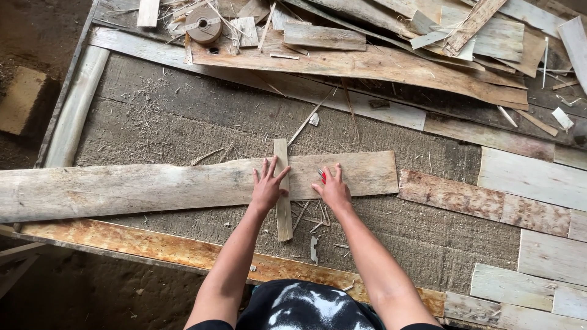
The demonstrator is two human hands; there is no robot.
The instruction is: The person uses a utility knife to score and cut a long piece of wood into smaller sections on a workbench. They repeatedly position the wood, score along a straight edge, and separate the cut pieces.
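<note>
- The left hand (268, 186) lies flat with fingers spread, palm down on a long veneer sheet (183, 183), its thumb side touching a narrow strip (282, 189) that crosses the sheet upright.
- The right hand (332, 188) also presses palm down on the sheet, just right of the strip; its fingers are nearly together and a small red thing (322, 176) shows under the forefinger (too small to tell what it is).
- Neither hand grips anything; both rest open on the wood, with the strip between them.
- The sheet runs left to right across the grey, fibrous counter (183, 122), from the left edge of the view to a square-cut right end past the right hand. Its upper edge is wavy toward the left.
- The strip sticks out beyond the sheet at both edges, the nearer end reaching toward the person.
- Right of the sheet lie more veneer pieces (483, 198), pale and reddish brown patches set edge to edge, near the sheet's end but apart from it.
- Along the near rim of the counter runs a rusty orange board (153, 244).
- At the far side sits a heap of scraps (397, 43), thin torn veneer and splinters piled loosely, with a roll of tape (203, 23) at its left end.
- Small splinters and chips are scattered on the counter around the strip's near end.
- A pale plank (76, 107) lies along the counter's left edge.
</note>
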